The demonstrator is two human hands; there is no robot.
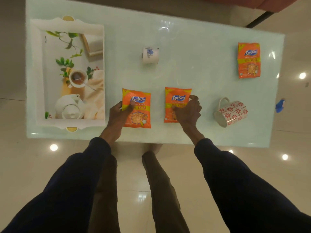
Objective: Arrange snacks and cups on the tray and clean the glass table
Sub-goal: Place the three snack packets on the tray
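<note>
Grips: left hand (120, 113) grasps nearest Kurkure packet (141, 115) beside tray (38, 73), right hand (188, 110) the next packet (176, 98); nothing loaded yet; wiping pending.

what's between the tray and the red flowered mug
Head view: two orange snack packets lie there. The left packet is gripped by the left hand, the middle packet by the right hand.

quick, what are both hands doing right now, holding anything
Left hand: grips the left snack packet at its left edge.
Right hand: grips the middle snack packet at its right edge.
</note>
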